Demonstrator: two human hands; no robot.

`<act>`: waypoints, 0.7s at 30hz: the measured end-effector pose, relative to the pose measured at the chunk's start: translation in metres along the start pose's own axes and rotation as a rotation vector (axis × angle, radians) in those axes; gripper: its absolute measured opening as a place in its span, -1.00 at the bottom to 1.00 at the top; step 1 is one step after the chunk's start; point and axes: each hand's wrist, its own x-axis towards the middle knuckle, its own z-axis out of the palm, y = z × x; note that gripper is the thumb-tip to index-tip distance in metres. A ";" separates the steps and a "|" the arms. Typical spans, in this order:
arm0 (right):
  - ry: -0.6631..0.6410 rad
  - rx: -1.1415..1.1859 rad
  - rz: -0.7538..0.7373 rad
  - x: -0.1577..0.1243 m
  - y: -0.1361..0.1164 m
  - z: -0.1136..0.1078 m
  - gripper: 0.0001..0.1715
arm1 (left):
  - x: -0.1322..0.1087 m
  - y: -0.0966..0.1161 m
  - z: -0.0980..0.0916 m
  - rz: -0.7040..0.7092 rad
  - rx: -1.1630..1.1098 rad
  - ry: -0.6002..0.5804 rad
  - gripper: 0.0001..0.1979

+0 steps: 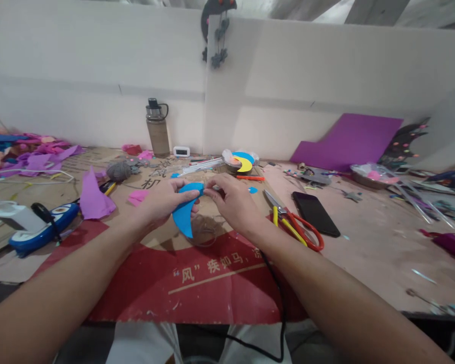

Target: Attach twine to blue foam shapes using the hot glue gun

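A blue crescent-shaped cutout hangs from my left hand, its pointed end downward. The left thumb presses on its upper part, with fingers behind. My right hand is pinched close at the crescent's upper right end; what lies between those fingertips is too small to make out. Beneath both hands is a red and brown printed cardboard sheet. Red-handled scissors and a yellow-handled tool lie right of my right hand. Behind the hands, a bowl holds a yellow crescent and a blue piece.
A black phone lies right of the scissors. A water bottle stands at the back beside a small white clock. Left are a blue power strip and purple scraps. A purple sheet leans against the back wall.
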 end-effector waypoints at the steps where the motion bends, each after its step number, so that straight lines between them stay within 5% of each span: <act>1: 0.000 0.002 -0.003 0.000 0.001 0.001 -0.91 | 0.000 -0.001 0.000 0.003 0.012 0.018 -0.75; 21: -0.033 -0.177 -0.172 0.006 0.007 -0.011 -0.84 | -0.001 -0.001 0.007 0.169 0.389 0.049 -0.89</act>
